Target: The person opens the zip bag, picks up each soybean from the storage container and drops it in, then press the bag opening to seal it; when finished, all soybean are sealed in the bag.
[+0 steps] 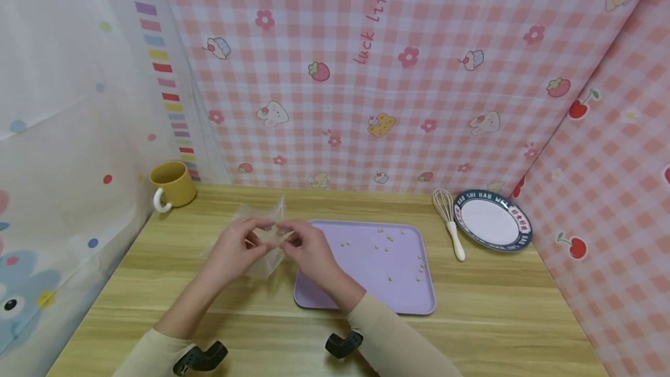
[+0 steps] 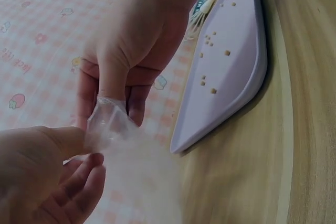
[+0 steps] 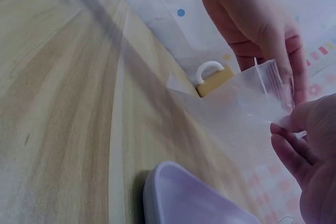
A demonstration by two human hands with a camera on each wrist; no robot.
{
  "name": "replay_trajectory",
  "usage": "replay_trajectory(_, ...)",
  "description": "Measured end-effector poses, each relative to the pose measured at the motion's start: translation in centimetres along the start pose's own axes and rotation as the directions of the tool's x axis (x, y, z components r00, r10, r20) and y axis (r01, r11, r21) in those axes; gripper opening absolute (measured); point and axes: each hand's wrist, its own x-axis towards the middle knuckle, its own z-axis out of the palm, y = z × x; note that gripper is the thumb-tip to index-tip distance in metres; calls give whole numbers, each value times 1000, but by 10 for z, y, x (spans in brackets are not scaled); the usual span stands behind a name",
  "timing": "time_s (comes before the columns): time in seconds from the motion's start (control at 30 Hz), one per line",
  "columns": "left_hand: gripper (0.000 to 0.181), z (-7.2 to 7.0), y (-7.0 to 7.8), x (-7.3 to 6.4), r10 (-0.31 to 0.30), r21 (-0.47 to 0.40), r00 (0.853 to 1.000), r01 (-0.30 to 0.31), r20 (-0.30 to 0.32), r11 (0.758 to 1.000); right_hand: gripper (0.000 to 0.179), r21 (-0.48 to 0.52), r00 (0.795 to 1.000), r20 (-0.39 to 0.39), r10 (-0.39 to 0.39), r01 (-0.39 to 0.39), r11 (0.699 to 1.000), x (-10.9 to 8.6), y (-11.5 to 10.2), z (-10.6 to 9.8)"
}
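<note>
A clear plastic zip bag hangs between my two hands, to the left of a lilac tray. My left hand pinches one side of its top edge between thumb and fingers. Opposite it, my right hand pinches the other side, its wrist over the tray's left part. In the left wrist view the bag droops below the fingers, see-through and blurred. Several small yellowish cubes lie scattered on the lilac tray.
At the back left stands a yellow mug with a white handle. A whisk with a pale handle lies right of the tray, beside a dark-rimmed white plate. Patterned cloths hang behind and at both sides of the wooden table.
</note>
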Motion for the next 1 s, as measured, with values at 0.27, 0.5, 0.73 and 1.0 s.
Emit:
replay_trajectory(0.27,69,-7,-3,-1,22,-31,996,-19,88,999,54,19,999,39,33,-33,999,2,3,-3)
replay_trajectory(0.5,89,-15,-4,-4,-28,-5,987,29,160,1000,66,-2,995,95,25,-25,1000,4,5,-7)
replay_trajectory(0.73,100,-22,2,-5,-74,61,979,64,187,996,74,-13,991,127,39,-38,999,3,6,-9)
replay_trajectory(1.0,101,-27,-2,-7,-108,-81,964,131,242,988,79,31,985,149,81,-86,996,2,5,-9)
